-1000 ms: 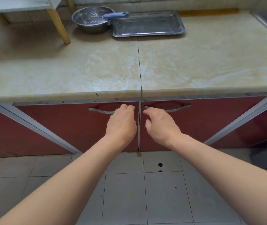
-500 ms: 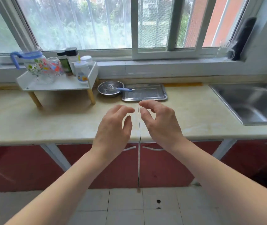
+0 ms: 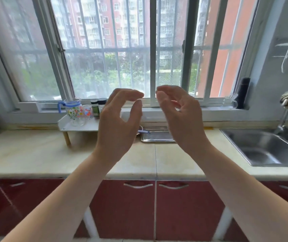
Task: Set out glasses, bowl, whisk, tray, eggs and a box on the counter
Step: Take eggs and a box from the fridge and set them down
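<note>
Two bare hands are raised side by side above the counter (image 3: 34, 154), in front of the window (image 3: 122, 49). Left hand (image 3: 117, 123): fingers (image 3: 131, 94) curled into a loose arc, thumb apart from them, holding nothing. Right hand (image 3: 181, 117): fingers (image 3: 167, 89) likewise curved and spread, holding nothing. The two sets of fingertips sit near each other but do not touch.

Tray (image 3: 157, 137): metal, flat on the counter at the back, near the wall, partly hidden by the right hand. Whisk (image 3: 144, 131): only a blue handle shows, just left of the tray, between the two hands. Bowl: a sliver of metal rim at the whisk's left, otherwise hidden behind the left hand; cannot tell more.

Small white shelf (image 3: 76, 126) on wooden legs stands on the counter at back left. On it: a glass jug (image 3: 73, 110) with floral print and blue handle, a printed glass (image 3: 88, 111) just beside it, and dark-capped bottles (image 3: 97, 107) further right.

Sink (image 3: 265, 147): steel, set into the counter at right, tap (image 3: 286, 109) above it. Red cabinet doors (image 3: 139, 206) below the counter are closed. Eggs and box: not seen.
</note>
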Demonstrator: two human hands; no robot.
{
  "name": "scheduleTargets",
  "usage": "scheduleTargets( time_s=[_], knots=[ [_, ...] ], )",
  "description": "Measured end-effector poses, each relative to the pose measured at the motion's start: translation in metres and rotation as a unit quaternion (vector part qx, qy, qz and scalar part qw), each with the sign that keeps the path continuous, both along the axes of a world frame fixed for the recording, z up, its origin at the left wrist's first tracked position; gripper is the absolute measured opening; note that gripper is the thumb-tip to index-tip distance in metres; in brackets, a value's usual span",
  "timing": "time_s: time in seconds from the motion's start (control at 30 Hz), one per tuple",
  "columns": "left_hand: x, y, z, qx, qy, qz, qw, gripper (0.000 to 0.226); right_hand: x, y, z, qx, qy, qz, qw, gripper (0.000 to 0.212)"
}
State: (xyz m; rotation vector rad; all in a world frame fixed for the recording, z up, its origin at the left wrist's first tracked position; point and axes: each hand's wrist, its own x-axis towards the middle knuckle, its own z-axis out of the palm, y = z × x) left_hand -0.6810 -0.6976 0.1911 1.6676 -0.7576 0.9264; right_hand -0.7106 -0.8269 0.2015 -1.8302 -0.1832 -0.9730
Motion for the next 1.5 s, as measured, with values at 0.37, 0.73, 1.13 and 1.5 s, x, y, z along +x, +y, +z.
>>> scheduleTargets(
  time_s=[0.37, 0.73, 1.13, 1.5],
  knots=[
    [-0.036, 0.008, 0.021, -0.01, -0.027, -0.124, 0.992, 0.013, -0.051, -0.004, 0.016, 0.04, -0.09, -0.013, 0.995, 0.015],
    [-0.08, -0.139, 0.013, 0.0, -0.007, -0.41, 0.912, 0.012, -0.158, -0.103, 0.002, 0.037, -0.073, -0.258, 0.963, 0.012],
    [-0.266, -0.342, 0.003, -0.019, -0.002, -0.636, 0.772, 0.012, -0.377, -0.24, -0.015, 0.014, -0.102, -0.511, 0.853, 0.014],
    [-0.406, -0.475, -0.024, 0.026, 0.018, -0.743, 0.669, 0.014, -0.525, -0.327, -0.034, -0.02, -0.045, -0.664, 0.746, 0.017]
  ],
)
